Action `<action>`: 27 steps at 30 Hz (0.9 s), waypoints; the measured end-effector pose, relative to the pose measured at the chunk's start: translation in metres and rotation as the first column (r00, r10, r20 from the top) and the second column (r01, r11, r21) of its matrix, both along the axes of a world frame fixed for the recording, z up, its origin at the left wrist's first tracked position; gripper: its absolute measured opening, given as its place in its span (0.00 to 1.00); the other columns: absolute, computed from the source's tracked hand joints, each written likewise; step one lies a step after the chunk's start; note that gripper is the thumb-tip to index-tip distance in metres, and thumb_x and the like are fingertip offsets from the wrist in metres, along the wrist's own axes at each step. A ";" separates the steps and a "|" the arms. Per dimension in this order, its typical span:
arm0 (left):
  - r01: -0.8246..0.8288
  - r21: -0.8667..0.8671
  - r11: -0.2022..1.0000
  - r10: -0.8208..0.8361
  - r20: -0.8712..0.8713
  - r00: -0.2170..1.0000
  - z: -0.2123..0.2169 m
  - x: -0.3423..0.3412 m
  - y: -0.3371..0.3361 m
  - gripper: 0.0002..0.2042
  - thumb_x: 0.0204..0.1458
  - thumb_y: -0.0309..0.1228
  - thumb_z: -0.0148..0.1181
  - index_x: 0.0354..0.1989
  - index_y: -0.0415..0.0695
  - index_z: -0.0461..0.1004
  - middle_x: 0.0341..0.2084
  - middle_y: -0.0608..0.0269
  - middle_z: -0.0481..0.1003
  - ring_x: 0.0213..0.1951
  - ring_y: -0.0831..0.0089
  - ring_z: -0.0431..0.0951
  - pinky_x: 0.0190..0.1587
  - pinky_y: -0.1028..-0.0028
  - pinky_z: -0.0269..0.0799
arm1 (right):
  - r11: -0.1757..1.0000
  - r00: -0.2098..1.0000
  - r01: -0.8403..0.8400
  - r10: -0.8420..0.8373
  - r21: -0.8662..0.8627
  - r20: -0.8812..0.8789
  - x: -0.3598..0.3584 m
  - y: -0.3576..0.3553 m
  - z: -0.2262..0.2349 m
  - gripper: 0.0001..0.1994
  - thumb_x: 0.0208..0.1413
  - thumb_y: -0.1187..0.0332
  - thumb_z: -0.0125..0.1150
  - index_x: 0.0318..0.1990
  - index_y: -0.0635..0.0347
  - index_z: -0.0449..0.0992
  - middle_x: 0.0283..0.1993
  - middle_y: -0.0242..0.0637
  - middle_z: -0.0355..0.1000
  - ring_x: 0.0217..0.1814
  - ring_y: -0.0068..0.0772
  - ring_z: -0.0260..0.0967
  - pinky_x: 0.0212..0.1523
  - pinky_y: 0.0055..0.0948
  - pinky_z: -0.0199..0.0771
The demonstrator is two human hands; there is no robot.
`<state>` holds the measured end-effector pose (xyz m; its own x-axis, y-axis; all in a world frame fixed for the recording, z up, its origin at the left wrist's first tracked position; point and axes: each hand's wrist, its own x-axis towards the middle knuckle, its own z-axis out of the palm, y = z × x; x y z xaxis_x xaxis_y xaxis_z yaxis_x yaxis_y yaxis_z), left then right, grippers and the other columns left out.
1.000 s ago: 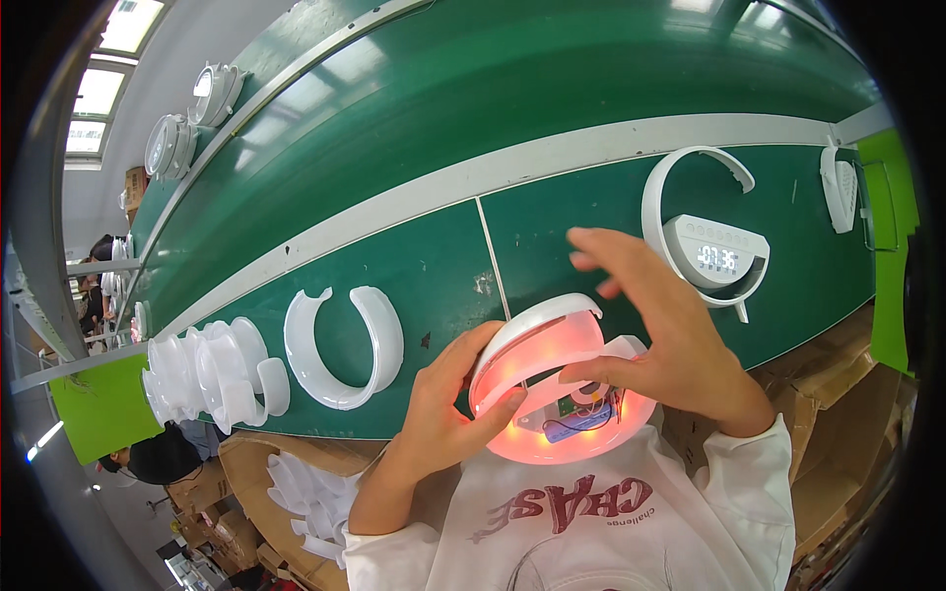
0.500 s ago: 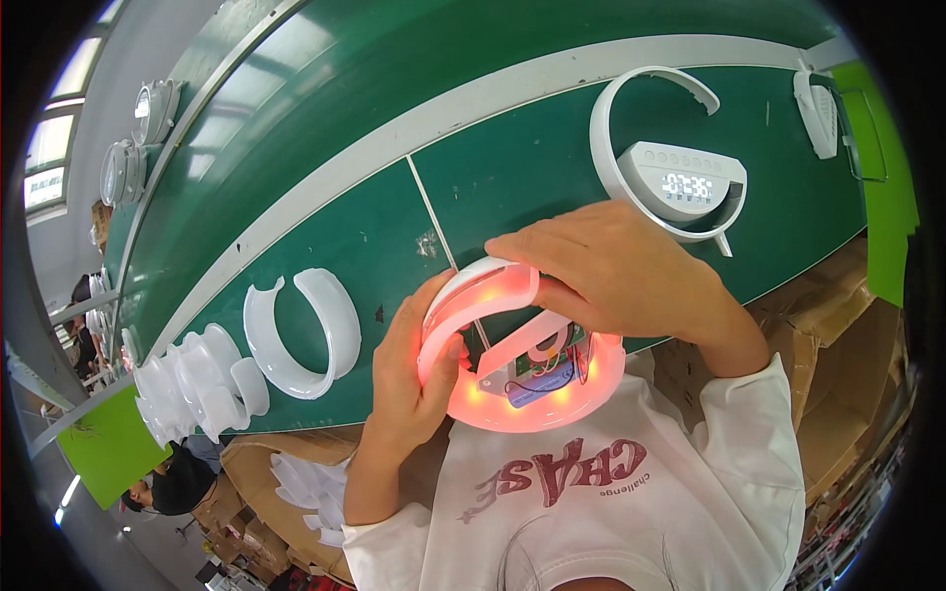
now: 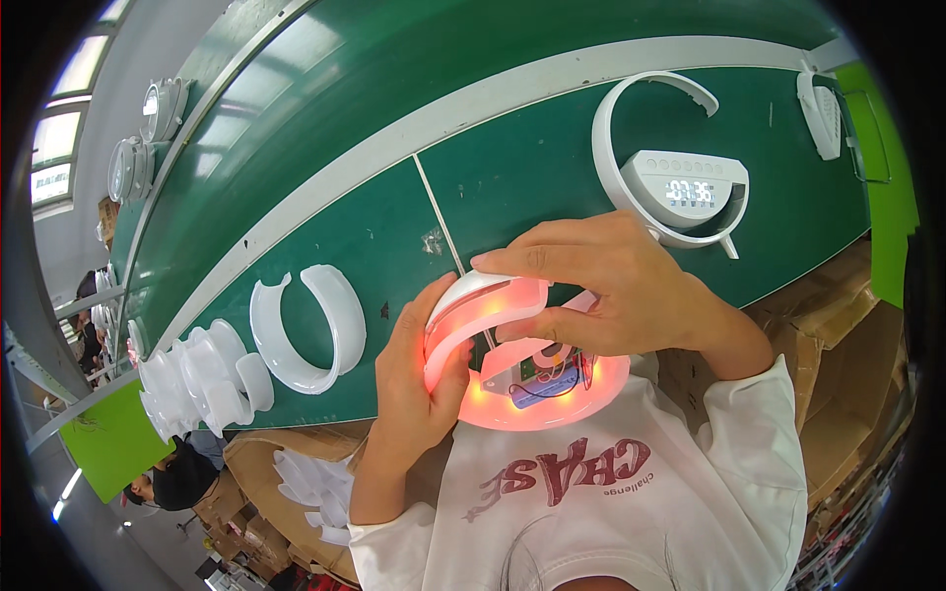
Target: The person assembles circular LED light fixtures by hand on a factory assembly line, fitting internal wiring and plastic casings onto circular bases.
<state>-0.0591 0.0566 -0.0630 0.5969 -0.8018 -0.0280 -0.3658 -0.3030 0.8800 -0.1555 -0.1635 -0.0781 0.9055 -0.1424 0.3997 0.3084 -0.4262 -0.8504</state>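
Close to my chest, a C-shaped clock lamp (image 3: 581,402) glows red and orange through its curved translucent shell. My left hand (image 3: 409,369) wraps round the left side of its ring, fingers outside and thumb over the inner face. Across the upper end of the ring, my right hand (image 3: 611,281) pinches the white edge between its fingers and thumb. The lamp's base is uncovered, showing a blue cylindrical cell (image 3: 542,391), thin wires and part of a circuit board. My right thumb and palm hide some of the inside.
A finished-looking white clock lamp (image 3: 680,192) with a lit display stands at the back right. A loose C-shaped white cover (image 3: 340,330) and several stacked covers (image 3: 202,379) lie left on the green table (image 3: 522,212). Cardboard boxes (image 3: 838,364) flank me below the table edge.
My right hand has shifted slightly left along the ring, and its thumb now lies lower, reaching across the inner edge. My left hand keeps its hold.
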 end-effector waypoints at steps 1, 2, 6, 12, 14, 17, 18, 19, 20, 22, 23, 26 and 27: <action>-0.013 0.034 0.999 0.013 -0.019 1.000 0.000 0.000 0.000 0.26 0.52 0.16 0.55 0.63 0.36 0.67 0.45 0.49 0.76 0.40 0.62 0.80 0.45 0.69 0.75 | 1.000 1.000 0.007 -0.007 -0.002 0.019 0.000 0.000 0.000 0.21 0.51 0.57 0.72 0.47 0.62 0.81 0.31 0.39 0.76 0.24 0.38 0.73 0.25 0.32 0.72; -0.012 0.034 0.999 0.013 -0.020 1.000 0.002 0.002 -0.002 0.26 0.52 0.16 0.55 0.63 0.36 0.67 0.45 0.49 0.76 0.40 0.62 0.80 0.45 0.69 0.75 | 1.000 1.000 0.008 -0.008 -0.003 0.018 0.001 -0.001 -0.001 0.21 0.51 0.57 0.72 0.47 0.62 0.81 0.31 0.39 0.76 0.24 0.38 0.73 0.25 0.32 0.72; -0.023 0.104 0.994 0.031 -0.075 0.997 0.008 0.003 -0.004 0.26 0.53 0.16 0.55 0.64 0.36 0.67 0.47 0.53 0.77 0.43 0.67 0.79 0.47 0.71 0.74 | 0.995 0.999 -0.017 0.014 -0.095 -0.029 0.002 -0.004 -0.002 0.22 0.51 0.57 0.73 0.49 0.60 0.80 0.34 0.39 0.78 0.27 0.39 0.74 0.27 0.32 0.74; 0.004 0.029 1.000 -0.002 -0.054 0.999 0.016 0.002 0.000 0.31 0.50 0.21 0.65 0.65 0.36 0.66 0.51 0.49 0.74 0.50 0.59 0.78 0.52 0.67 0.72 | 0.993 0.988 -0.115 0.116 0.016 -0.103 -0.002 -0.010 0.008 0.24 0.52 0.59 0.71 0.54 0.60 0.78 0.45 0.43 0.78 0.40 0.44 0.78 0.40 0.34 0.79; 0.014 0.044 0.999 -0.005 -0.201 0.980 0.025 -0.002 -0.001 0.33 0.49 0.23 0.68 0.66 0.36 0.64 0.52 0.50 0.74 0.51 0.60 0.77 0.52 0.67 0.72 | 0.991 0.979 -0.123 0.113 -0.051 -0.173 -0.004 -0.014 0.013 0.24 0.52 0.61 0.71 0.56 0.60 0.77 0.47 0.44 0.78 0.43 0.45 0.78 0.43 0.35 0.78; 0.001 0.028 1.000 0.006 -0.263 0.965 0.022 0.000 0.000 0.33 0.49 0.25 0.69 0.66 0.36 0.64 0.51 0.51 0.73 0.50 0.62 0.77 0.53 0.69 0.72 | 0.993 0.984 -0.094 0.082 -0.070 -0.158 -0.006 -0.013 0.009 0.24 0.53 0.61 0.70 0.56 0.61 0.76 0.50 0.45 0.78 0.46 0.46 0.77 0.46 0.37 0.78; 0.002 0.029 1.000 0.007 -0.294 0.956 0.020 0.000 0.000 0.33 0.50 0.24 0.68 0.66 0.36 0.64 0.51 0.52 0.73 0.50 0.63 0.76 0.53 0.69 0.72 | 0.994 0.991 -0.054 0.042 -0.095 -0.131 -0.007 -0.012 0.007 0.24 0.54 0.60 0.69 0.56 0.62 0.76 0.50 0.45 0.78 0.46 0.46 0.78 0.47 0.37 0.77; 0.003 0.022 1.000 0.004 -0.301 0.954 0.016 0.001 0.001 0.33 0.50 0.24 0.68 0.66 0.36 0.64 0.51 0.52 0.73 0.50 0.63 0.76 0.53 0.69 0.72 | 0.993 0.990 -0.054 0.040 -0.102 -0.138 -0.007 -0.013 0.011 0.24 0.54 0.60 0.69 0.56 0.62 0.76 0.50 0.45 0.78 0.46 0.46 0.78 0.47 0.37 0.77; -0.001 0.000 1.000 0.000 -0.278 0.961 0.011 0.003 0.003 0.31 0.52 0.22 0.64 0.66 0.36 0.64 0.52 0.55 0.72 0.50 0.68 0.75 0.53 0.71 0.71 | 0.991 0.997 0.045 -0.052 -0.126 -0.057 -0.009 -0.015 0.019 0.22 0.55 0.61 0.68 0.55 0.64 0.77 0.49 0.47 0.78 0.44 0.45 0.78 0.44 0.36 0.77; 0.008 -0.032 0.999 -0.016 -0.269 0.963 0.006 0.005 0.004 0.29 0.54 0.19 0.60 0.67 0.36 0.63 0.53 0.59 0.70 0.51 0.73 0.74 0.54 0.74 0.71 | 0.976 0.988 0.153 -0.152 -0.156 0.014 -0.020 -0.018 0.028 0.21 0.57 0.63 0.66 0.54 0.66 0.77 0.47 0.49 0.77 0.42 0.44 0.78 0.42 0.34 0.77; -0.045 0.009 0.999 0.046 -0.286 0.957 0.005 0.005 0.005 0.28 0.54 0.21 0.62 0.65 0.36 0.65 0.51 0.56 0.72 0.50 0.68 0.75 0.54 0.71 0.70 | 0.978 0.977 0.209 -0.207 -0.028 0.051 -0.034 -0.017 0.030 0.17 0.57 0.66 0.65 0.51 0.67 0.78 0.45 0.49 0.77 0.37 0.40 0.76 0.38 0.31 0.76; -0.049 0.038 0.998 0.053 -0.112 0.992 -0.001 0.013 0.005 0.24 0.54 0.25 0.63 0.61 0.36 0.69 0.51 0.51 0.73 0.51 0.58 0.73 0.56 0.65 0.66 | 0.965 0.964 0.257 -0.260 0.057 0.047 -0.078 -0.015 0.026 0.12 0.56 0.73 0.63 0.46 0.68 0.79 0.42 0.46 0.77 0.29 0.32 0.72 0.29 0.26 0.71; -0.021 0.053 0.998 0.023 -0.035 0.999 -0.003 0.017 0.005 0.24 0.54 0.25 0.63 0.61 0.35 0.69 0.51 0.51 0.73 0.52 0.58 0.72 0.56 0.64 0.66 | 0.969 0.969 0.245 -0.245 0.018 0.021 -0.088 -0.014 0.022 0.10 0.55 0.76 0.62 0.44 0.68 0.79 0.41 0.44 0.77 0.26 0.27 0.69 0.25 0.24 0.68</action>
<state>-0.0417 0.0612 -0.0661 0.6122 -0.7854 -0.0914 -0.3270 -0.3566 0.8752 -0.2436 -0.1775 -0.0556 0.8329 -0.3648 0.4162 0.2158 -0.4785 -0.8512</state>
